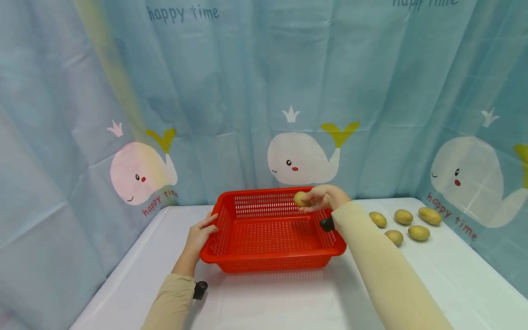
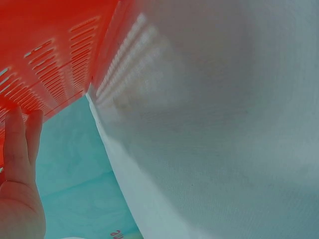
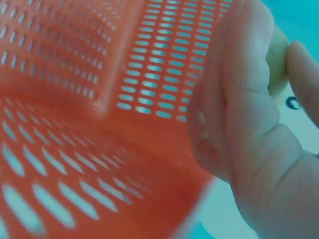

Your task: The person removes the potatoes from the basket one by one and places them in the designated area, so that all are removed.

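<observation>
A red plastic basket (image 1: 272,257) with slotted walls stands on the white table. At its left side, my left hand (image 1: 199,238) grips the rim; in the left wrist view its straight-looking fingers (image 2: 16,144) lie against the slotted outer wall. Over the basket's back right corner, my right hand (image 1: 321,197) holds a potato (image 1: 301,199) between thumb and fingers. Most of that potato (image 3: 277,62) is hidden behind the fingers in the right wrist view. The bare basket floor (image 1: 272,236) shows below.
Several potatoes (image 1: 419,233) lie on the white table (image 1: 466,275) to the right of the basket. A blue curtain (image 1: 231,91) with printed whales closes off the back and both sides.
</observation>
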Available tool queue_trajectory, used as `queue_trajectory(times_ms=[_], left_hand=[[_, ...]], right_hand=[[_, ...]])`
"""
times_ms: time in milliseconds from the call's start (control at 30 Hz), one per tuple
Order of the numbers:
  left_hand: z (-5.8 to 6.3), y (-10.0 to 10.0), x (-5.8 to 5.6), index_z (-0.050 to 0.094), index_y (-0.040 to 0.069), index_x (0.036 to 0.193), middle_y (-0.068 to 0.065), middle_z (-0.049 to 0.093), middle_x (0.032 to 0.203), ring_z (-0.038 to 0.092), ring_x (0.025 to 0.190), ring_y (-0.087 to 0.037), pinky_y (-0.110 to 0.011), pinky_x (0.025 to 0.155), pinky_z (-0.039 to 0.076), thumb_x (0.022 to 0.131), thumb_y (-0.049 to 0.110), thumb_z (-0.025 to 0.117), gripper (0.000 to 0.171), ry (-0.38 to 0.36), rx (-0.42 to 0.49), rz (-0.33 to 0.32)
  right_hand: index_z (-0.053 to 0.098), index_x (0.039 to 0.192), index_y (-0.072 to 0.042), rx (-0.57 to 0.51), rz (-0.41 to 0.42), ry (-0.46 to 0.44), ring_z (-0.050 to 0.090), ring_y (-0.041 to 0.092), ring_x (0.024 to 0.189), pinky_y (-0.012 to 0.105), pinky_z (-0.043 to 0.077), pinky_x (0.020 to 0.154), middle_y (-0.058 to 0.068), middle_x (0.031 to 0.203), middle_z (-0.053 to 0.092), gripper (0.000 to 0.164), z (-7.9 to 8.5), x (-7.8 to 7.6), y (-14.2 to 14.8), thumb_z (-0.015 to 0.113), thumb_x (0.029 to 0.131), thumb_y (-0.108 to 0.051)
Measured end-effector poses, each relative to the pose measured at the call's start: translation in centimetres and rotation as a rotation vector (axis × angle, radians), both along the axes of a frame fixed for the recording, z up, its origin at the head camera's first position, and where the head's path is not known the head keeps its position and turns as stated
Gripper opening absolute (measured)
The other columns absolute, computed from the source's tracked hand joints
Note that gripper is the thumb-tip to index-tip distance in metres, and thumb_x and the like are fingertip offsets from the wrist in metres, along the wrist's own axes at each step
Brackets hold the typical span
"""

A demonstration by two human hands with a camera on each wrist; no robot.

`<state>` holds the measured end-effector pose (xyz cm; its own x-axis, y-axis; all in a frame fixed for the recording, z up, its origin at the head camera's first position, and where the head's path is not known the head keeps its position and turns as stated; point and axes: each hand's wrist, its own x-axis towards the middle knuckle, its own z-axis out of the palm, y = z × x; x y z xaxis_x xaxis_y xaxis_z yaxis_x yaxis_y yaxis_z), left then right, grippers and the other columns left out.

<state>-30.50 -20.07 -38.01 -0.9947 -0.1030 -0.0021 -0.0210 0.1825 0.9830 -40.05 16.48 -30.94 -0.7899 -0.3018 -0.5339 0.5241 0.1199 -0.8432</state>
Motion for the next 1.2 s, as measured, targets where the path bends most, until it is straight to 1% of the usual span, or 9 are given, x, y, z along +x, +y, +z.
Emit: queue_trajectory(times_ms=[133, 200, 300, 433, 533, 633, 800, 967, 1200], left_hand=[[0.0, 0.0, 0.0, 0.042, 0.003, 0.145, -0.008, 0.025, 0.157, 0.021, 0.144, -0.033, -0.048, 0.105, 0.037, 0.092, 0.003, 0.047, 0.053, 0.004, 0.003, -0.005], [0.0, 0.0, 0.0, 0.042, 0.004, 0.145, -0.007, 0.025, 0.157, 0.022, 0.144, -0.033, -0.048, 0.105, 0.037, 0.092, 0.003, 0.047, 0.053, 0.001, 0.013, -0.004], [0.0, 0.0, -0.1, 0.042, 0.004, 0.145, -0.007, 0.025, 0.157, 0.021, 0.144, -0.032, -0.048, 0.105, 0.036, 0.092, 0.004, 0.047, 0.053, -0.002, 0.018, -0.003], [-0.1, -0.1, -0.1, 0.042, 0.004, 0.146, -0.007, 0.024, 0.158, 0.021, 0.144, -0.032, -0.048, 0.105, 0.037, 0.092, 0.004, 0.047, 0.054, -0.006, 0.016, -0.010], [0.0, -0.1, -0.1, 0.041, 0.005, 0.146, -0.007, 0.024, 0.158, 0.022, 0.144, -0.032, -0.048, 0.105, 0.037, 0.092, 0.005, 0.047, 0.055, -0.007, 0.018, -0.014], [0.0, -0.1, -0.1, 0.040, 0.004, 0.147, -0.007, 0.023, 0.158, 0.022, 0.144, -0.033, -0.048, 0.105, 0.037, 0.092, 0.005, 0.047, 0.055, -0.003, 0.020, -0.019], [-0.1, -0.2, 0.0, 0.040, 0.006, 0.147, -0.006, 0.023, 0.158, 0.023, 0.144, -0.032, -0.044, 0.103, 0.040, 0.092, 0.005, 0.046, 0.055, -0.014, 0.028, -0.019], [-0.1, -0.2, 0.0, 0.040, 0.008, 0.148, -0.004, 0.024, 0.158, 0.023, 0.144, -0.031, -0.041, 0.101, 0.042, 0.092, 0.006, 0.047, 0.056, -0.025, 0.035, -0.019], [-0.2, -0.3, -0.2, 0.041, 0.008, 0.147, -0.003, 0.025, 0.158, 0.023, 0.144, -0.030, -0.034, 0.095, 0.044, 0.092, 0.005, 0.047, 0.056, -0.028, 0.030, -0.015]], right_hand=[[0.032, 0.141, 0.006, 0.003, 0.028, 0.015, 0.057, 0.027, 0.098, 0.030, 0.054, 0.082, 0.020, 0.120, 0.045, 0.044, 1.2, 0.7, 0.8, 0.045, 0.101, -0.007], [0.032, 0.140, 0.006, 0.024, 0.075, 0.050, 0.058, 0.025, 0.098, 0.027, 0.054, 0.079, 0.019, 0.118, 0.044, 0.042, 1.6, 1.0, 1.3, 0.043, 0.102, -0.007], [0.035, 0.136, 0.006, 0.029, 0.101, 0.104, 0.061, 0.023, 0.092, 0.027, 0.055, 0.078, 0.018, 0.114, 0.046, 0.038, 2.2, 1.6, 2.1, 0.044, 0.102, -0.007], [0.034, 0.139, 0.004, 0.050, 0.106, 0.151, 0.063, 0.021, 0.085, 0.029, 0.055, 0.077, 0.015, 0.112, 0.047, 0.041, 2.5, 2.3, 3.1, 0.045, 0.102, -0.010], [0.027, 0.146, 0.002, 0.089, 0.132, 0.176, 0.060, 0.022, 0.090, 0.029, 0.054, 0.075, 0.013, 0.116, 0.043, 0.050, 2.6, 2.6, 3.9, 0.044, 0.102, -0.014], [0.025, 0.147, 0.002, 0.100, 0.146, 0.200, 0.058, 0.024, 0.095, 0.030, 0.053, 0.078, 0.012, 0.119, 0.042, 0.052, 2.7, 3.0, 4.8, 0.044, 0.103, -0.016], [0.032, 0.139, 0.005, 0.058, 0.105, 0.233, 0.060, 0.022, 0.095, 0.031, 0.052, 0.086, 0.011, 0.113, 0.045, 0.043, 2.8, 3.6, 6.2, 0.045, 0.102, -0.013], [0.038, 0.134, 0.007, 0.067, 0.061, 0.279, 0.062, 0.020, 0.091, 0.030, 0.053, 0.082, 0.009, 0.103, 0.053, 0.039, 2.8, 4.3, 7.6, 0.046, 0.101, -0.011], [0.025, 0.144, 0.012, 0.065, 0.008, 0.311, 0.063, 0.020, 0.090, 0.031, 0.053, 0.083, 0.009, 0.104, 0.053, 0.055, 2.7, 5.5, 9.2, 0.049, 0.100, -0.012]])
